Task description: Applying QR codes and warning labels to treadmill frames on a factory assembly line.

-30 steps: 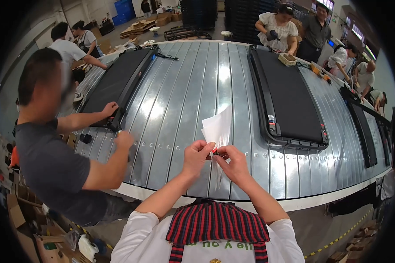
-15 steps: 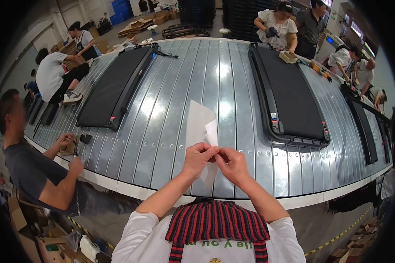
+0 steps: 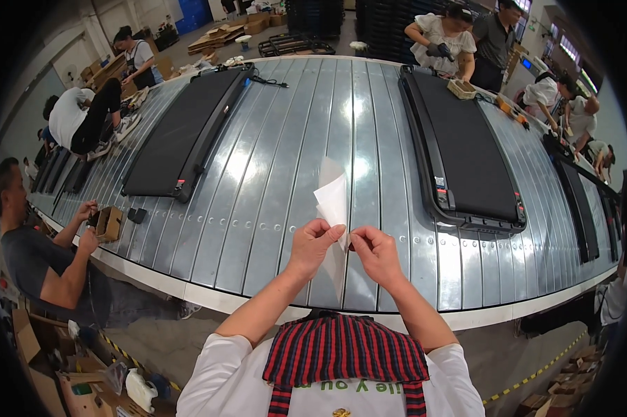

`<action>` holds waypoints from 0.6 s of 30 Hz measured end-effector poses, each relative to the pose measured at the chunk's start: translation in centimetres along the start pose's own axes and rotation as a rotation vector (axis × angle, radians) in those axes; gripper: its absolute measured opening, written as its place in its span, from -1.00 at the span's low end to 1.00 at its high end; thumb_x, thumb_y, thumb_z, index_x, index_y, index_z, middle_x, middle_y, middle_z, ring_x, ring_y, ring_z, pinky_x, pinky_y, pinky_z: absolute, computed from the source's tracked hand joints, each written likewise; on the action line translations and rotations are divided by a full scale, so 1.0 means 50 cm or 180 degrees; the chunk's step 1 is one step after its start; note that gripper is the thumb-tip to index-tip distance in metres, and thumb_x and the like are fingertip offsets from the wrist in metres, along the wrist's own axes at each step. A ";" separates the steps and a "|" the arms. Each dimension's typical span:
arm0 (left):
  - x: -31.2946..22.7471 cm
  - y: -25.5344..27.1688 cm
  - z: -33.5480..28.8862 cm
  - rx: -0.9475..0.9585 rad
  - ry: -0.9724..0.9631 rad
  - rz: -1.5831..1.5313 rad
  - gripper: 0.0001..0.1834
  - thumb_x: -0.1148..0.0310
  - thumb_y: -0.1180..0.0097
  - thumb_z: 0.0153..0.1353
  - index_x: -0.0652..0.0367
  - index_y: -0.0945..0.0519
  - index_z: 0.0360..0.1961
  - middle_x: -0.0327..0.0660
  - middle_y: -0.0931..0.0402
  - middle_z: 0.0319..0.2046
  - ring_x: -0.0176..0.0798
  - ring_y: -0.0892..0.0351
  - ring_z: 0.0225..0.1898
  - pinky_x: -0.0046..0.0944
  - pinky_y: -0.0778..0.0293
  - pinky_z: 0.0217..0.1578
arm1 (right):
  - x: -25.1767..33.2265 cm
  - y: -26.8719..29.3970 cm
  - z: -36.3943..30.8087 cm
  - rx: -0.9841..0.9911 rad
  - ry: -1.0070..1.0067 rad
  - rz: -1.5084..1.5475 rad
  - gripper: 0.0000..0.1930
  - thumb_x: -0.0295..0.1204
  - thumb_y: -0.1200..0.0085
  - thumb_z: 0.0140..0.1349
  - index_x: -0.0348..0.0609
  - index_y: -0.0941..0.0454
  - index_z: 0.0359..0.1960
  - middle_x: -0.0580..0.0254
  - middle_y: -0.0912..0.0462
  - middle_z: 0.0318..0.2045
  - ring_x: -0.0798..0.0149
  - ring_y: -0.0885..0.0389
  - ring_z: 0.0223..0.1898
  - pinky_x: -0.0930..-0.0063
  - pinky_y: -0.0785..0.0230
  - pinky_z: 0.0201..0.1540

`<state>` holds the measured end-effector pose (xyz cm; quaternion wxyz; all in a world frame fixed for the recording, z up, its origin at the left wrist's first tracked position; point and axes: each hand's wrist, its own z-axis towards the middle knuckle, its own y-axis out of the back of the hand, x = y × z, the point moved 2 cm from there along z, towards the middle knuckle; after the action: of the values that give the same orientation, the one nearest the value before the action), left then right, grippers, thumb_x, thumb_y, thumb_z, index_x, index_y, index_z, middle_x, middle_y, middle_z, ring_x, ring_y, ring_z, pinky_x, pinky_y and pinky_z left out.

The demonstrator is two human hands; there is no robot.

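I have the white sheet (image 3: pixel 333 201) pinched at its lower corner by both hands, left hand (image 3: pixel 315 244) and right hand (image 3: pixel 373 251) almost touching. The sheet stands up and away from me over the ribbed metal table (image 3: pixel 271 174), nearer my left fingers.

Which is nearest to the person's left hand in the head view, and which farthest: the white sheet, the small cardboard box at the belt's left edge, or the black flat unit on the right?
1. White sheet: pinched by the left hand, just above it.
2. Black flat unit: up to the right.
3. Small cardboard box: far left, at the belt's edge.
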<state>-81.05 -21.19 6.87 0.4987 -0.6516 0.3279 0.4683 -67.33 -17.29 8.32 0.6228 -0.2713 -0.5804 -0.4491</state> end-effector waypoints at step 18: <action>0.003 0.130 0.044 -0.0606 -0.0271 0.0827 -0.74 0.29 0.00 0.14 0.33 -0.53 -0.39 -0.28 -0.51 -0.49 -0.51 -0.39 -0.53 -0.48 -0.33 -0.48 | 0.026 0.011 0.038 -0.0894 0.0544 -0.0086 -0.89 -0.48 0.06 0.13 -0.28 -0.44 -0.40 0.26 -0.52 -0.50 0.41 -0.49 -0.45 0.58 -0.35 -0.33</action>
<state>-87.44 -20.95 4.38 0.3835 -0.6276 0.3421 0.5849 -67.89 -15.73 10.03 0.6197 -0.3086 -0.4605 -0.5556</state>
